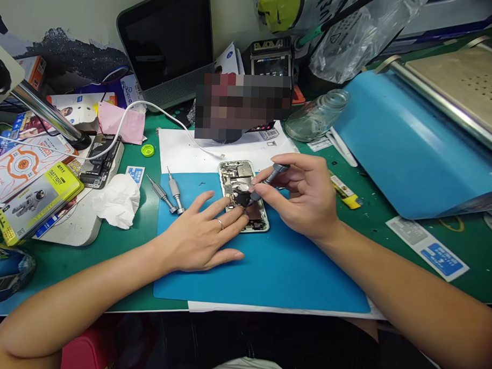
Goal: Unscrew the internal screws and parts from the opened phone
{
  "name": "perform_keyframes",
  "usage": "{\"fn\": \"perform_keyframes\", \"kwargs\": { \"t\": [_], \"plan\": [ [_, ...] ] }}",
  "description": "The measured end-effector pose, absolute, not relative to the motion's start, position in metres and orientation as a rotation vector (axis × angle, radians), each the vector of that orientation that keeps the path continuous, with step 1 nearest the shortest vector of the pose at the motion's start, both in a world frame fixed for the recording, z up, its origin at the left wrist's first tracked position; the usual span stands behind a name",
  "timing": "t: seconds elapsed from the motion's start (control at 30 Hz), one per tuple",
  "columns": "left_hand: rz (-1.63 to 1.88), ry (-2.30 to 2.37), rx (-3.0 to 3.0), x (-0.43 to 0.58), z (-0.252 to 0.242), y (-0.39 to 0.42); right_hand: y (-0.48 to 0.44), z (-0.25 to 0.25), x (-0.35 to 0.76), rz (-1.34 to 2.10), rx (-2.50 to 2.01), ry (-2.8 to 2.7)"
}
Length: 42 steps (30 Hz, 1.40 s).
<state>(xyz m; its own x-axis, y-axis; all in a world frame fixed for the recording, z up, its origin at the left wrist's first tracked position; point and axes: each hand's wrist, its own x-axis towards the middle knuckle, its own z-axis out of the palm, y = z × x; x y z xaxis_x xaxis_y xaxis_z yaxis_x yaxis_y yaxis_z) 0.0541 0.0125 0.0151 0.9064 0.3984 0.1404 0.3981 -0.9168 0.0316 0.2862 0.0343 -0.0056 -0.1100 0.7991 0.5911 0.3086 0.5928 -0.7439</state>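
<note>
An opened smartphone [240,172] with bare inner parts lies on a blue mat [262,276]. My left hand [206,231] rests flat with spread fingers, its fingertips touching the phone's left side. A ring is on one finger. My right hand [306,194] pinches a grey screwdriver [275,173], held tilted over the middle of the phone. The screwdriver's tip is too small and hidden to make out. Left of the phone, two more screwdrivers, one dark grey [161,194] and one light grey [174,190], lie on the mat near my left fingers.
At left lie a second opened phone [101,160], a crumpled tissue [118,201] and a yellow battery box [39,199]. A white cable [152,105] arches to the paper behind the phone. A glass jar [313,119] lies at the back, beside a large blue sheet [408,147] on the right.
</note>
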Motion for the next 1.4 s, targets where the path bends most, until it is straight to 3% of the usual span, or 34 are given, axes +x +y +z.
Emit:
{"fn": "perform_keyframes", "kwargs": {
  "t": [1.4],
  "plan": [
    [0.274, 0.629, 3.082, 0.0555, 0.0132, 0.0135, 0.0352, -0.0072, 0.2864, 0.507, -0.939, -1.697]
  ]
}}
